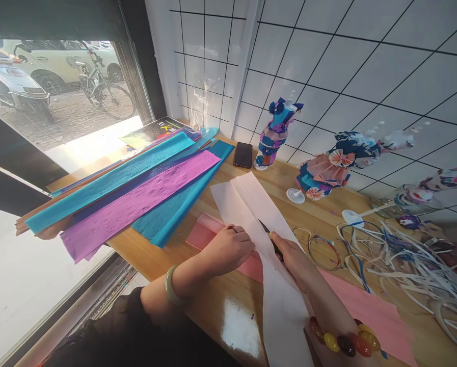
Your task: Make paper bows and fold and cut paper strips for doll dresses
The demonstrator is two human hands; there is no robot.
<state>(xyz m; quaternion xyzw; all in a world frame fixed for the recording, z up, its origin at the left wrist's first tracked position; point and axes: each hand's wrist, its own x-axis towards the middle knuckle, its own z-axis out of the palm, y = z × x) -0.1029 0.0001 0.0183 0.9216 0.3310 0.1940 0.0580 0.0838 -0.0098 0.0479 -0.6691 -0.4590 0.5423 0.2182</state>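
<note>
A long sheet of white paper (247,204) runs from the middle of the table down to its near edge. My right hand (295,257) grips a pair of scissors (275,245), whose dark blade points up and to the left over the paper. With its fingers pinched together, my left hand (236,248) holds the white paper's left edge, close beside the scissors. Beneath the left hand lies folded pink paper (203,230), partly covered by the white sheet. More pink paper (377,311) sticks out under my right forearm.
Blue crepe paper (113,178) and purple crepe paper (144,201) lie stacked at the left. A phone (243,155) rests near the wall. Small mannequins in paper dresses, including one upright mannequin (276,132), stand or lean along the back. Tangled white strips (411,260) spread at the right.
</note>
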